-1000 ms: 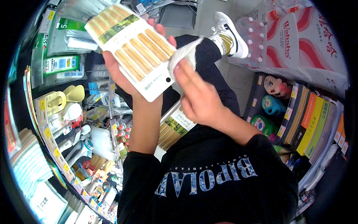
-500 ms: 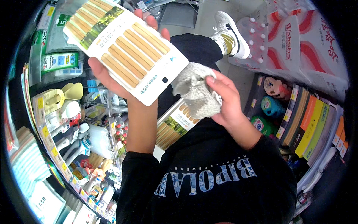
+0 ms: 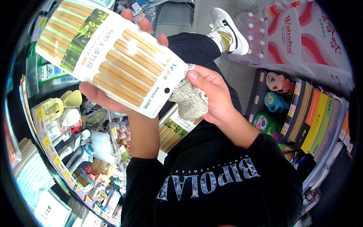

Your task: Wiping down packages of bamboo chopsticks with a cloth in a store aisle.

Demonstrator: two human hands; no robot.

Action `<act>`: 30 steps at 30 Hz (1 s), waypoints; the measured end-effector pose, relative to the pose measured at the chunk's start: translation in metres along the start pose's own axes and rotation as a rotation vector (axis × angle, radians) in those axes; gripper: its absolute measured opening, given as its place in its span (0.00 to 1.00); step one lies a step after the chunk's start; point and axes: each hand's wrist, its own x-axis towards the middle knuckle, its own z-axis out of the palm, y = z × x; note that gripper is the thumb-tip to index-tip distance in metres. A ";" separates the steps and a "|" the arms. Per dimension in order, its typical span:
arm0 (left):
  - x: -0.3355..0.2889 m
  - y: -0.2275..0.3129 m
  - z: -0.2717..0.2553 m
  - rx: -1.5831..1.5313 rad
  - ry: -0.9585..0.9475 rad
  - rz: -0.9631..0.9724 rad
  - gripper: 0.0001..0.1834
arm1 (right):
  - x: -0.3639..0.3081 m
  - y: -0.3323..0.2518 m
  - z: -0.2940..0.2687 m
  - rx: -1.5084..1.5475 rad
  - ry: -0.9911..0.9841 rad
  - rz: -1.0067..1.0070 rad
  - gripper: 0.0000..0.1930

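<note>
A flat pack of wooden chopsticks (image 3: 124, 64), with a green bamboo print and a white header, rests tilted in my left hand (image 3: 104, 99). That hand grips it from beneath, thumb along the near edge and fingertips showing past the far edge. My right hand (image 3: 215, 92) pinches a crumpled grey cloth (image 3: 190, 102). Thumb and cloth press against the corner of the pack's header, near its round hang hole. Below the cloth, a second chopstick pack (image 3: 174, 132) lies at my lap, partly hidden by the cloth and the held pack.
Shelves on the left carry ladles (image 3: 72, 99), brushes (image 3: 85, 151) and folded towels (image 3: 34, 170). To the right stand detergent bottles (image 3: 266, 123) and a row of upright coloured packages (image 3: 315, 125). Shrink-wrapped bottles (image 3: 247, 38) sit on the floor at the upper right, beside my shoe (image 3: 230, 32).
The chopstick pack has shifted left and tilted, showing more of its face. My right hand has moved left with the cloth, which now touches the pack's corner.
</note>
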 end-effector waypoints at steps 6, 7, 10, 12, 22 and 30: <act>0.000 -0.004 0.006 0.053 0.001 0.042 0.54 | 0.007 0.005 -0.004 0.034 0.015 0.040 0.13; 0.000 -0.005 0.006 0.068 -0.009 0.042 0.54 | 0.007 0.005 -0.004 0.086 0.053 0.070 0.11; 0.000 -0.010 0.001 0.097 -0.001 0.047 0.54 | 0.000 0.013 0.004 0.144 0.120 0.123 0.09; 0.000 -0.007 -0.003 0.093 -0.031 0.040 0.53 | -0.004 0.018 0.006 0.113 0.129 0.139 0.07; 0.009 -0.009 -0.021 0.082 0.025 0.015 0.49 | -0.030 0.020 -0.011 -0.048 0.032 0.425 0.10; 0.010 -0.022 -0.017 0.110 0.100 0.033 0.47 | 0.013 -0.022 -0.012 0.258 0.135 0.165 0.15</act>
